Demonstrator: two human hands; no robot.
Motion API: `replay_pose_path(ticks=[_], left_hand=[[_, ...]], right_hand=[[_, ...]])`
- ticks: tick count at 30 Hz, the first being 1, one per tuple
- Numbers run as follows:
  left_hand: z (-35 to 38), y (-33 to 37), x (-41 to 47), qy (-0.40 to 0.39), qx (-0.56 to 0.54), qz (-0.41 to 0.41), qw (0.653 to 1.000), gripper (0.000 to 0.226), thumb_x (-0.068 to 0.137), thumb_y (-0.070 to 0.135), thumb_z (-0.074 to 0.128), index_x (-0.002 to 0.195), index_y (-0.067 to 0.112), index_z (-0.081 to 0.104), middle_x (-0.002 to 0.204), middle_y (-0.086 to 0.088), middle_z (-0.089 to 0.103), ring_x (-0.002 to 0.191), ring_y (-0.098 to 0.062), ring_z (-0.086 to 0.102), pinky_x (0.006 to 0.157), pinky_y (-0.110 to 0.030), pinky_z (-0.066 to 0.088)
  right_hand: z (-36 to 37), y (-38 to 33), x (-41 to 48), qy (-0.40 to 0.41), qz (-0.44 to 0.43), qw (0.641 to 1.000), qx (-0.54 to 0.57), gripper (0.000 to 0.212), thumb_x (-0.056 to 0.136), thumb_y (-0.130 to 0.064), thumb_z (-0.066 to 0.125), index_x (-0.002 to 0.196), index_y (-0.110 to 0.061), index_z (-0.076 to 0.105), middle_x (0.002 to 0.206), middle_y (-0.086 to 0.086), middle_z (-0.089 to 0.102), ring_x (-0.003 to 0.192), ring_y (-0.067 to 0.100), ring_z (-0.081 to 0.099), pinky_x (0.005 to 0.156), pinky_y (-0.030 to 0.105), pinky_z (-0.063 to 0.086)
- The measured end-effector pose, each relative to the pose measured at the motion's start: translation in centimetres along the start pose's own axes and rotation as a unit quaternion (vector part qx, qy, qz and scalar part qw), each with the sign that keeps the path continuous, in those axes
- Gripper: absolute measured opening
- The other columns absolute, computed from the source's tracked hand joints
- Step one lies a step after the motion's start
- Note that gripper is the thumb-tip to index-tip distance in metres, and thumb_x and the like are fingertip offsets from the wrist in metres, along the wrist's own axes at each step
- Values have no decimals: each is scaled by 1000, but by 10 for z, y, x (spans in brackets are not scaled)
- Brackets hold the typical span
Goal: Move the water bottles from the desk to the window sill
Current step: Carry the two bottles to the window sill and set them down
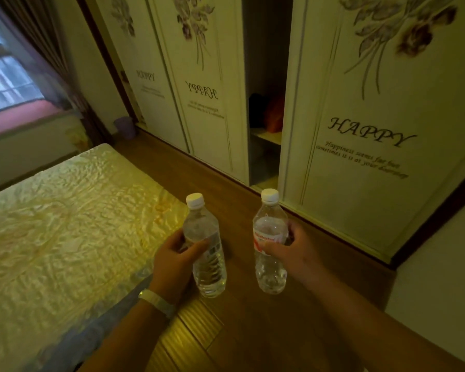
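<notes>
I carry two clear plastic water bottles with white caps, both upright over the wooden floor. My left hand (175,261) grips the left bottle (208,264) around its middle, fingers curled round it. My right hand (293,251) grips the right bottle (270,269), which has a red and white label, at the label. The window sill (19,116), pinkish in the light, lies far off at the upper left under the window. The desk is out of view.
A bed (65,224) with a yellow-green quilted cover fills the left. A white wardrobe (360,116) with flower prints and one door slid open runs along the right. A wooden floor strip (226,331) lies between them. A small purple bin (124,127) stands near the curtain.
</notes>
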State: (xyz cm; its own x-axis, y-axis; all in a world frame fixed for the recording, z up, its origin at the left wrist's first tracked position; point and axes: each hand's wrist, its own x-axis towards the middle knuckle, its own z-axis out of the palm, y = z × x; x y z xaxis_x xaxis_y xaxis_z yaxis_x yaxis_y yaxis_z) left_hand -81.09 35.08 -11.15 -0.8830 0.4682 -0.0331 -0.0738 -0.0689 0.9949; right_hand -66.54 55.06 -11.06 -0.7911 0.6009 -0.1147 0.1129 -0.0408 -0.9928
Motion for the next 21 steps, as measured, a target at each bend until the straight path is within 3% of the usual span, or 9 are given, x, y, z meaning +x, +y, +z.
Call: replay_pose_path(ticks=[2,5,10,14,17,18,21], left_hand=[[4,5,32,0,3,5,1000,39,77,8,78,115,10,70,107,-8,76,95,-24,74,74,-35,60],[5,5,84,-9,25,24,999,39,76,10,78,115,12,70,106,-1,76,91,-15,74,66,-20,57],[2,-10,174,-38,24,13,999,34,80,2,74,110,19,69,98,8,77,87,-9,74,61,-15,55],[-9,-17,254,-66,11,6,998,40,77,3,76,115,11,69,101,0,77,89,-14,74,64,-18,56],[-18,-11,307,-76,5,2,997,46,68,18,85,112,18,72,102,0,77,92,-15,73,66,-18,56],[-22,-7,325,-80,3,5,997,49,64,26,89,110,22,73,103,1,77,93,-14,73,67,-19,57],[-34,6,385,-92,6,11,996,58,57,41,87,112,28,72,108,2,76,99,-15,72,73,-26,58]], right_hand=[[-2,-2,28,-3,4,1000,-1,49,74,-17,83,106,-39,54,104,-16,63,80,-17,62,53,5,47],[0,-5,74,0,16,1000,-2,54,75,-20,82,117,-36,52,105,-18,61,80,-9,64,52,6,47],[23,-5,160,8,36,999,-22,60,75,-25,83,123,-33,48,107,-19,60,88,-2,59,51,7,48],[52,-9,236,35,28,997,-59,57,72,-25,86,117,-32,52,111,-14,62,102,9,62,67,16,53],[72,-19,285,42,29,994,-95,61,74,-32,84,124,-32,49,116,-11,61,107,11,60,82,27,55],[78,-25,301,42,26,993,-103,61,75,-35,83,125,-34,48,117,-12,61,106,10,60,82,26,56],[95,-42,347,53,1,993,-103,55,74,-41,82,117,-44,47,114,-19,60,96,-1,61,59,8,50]])
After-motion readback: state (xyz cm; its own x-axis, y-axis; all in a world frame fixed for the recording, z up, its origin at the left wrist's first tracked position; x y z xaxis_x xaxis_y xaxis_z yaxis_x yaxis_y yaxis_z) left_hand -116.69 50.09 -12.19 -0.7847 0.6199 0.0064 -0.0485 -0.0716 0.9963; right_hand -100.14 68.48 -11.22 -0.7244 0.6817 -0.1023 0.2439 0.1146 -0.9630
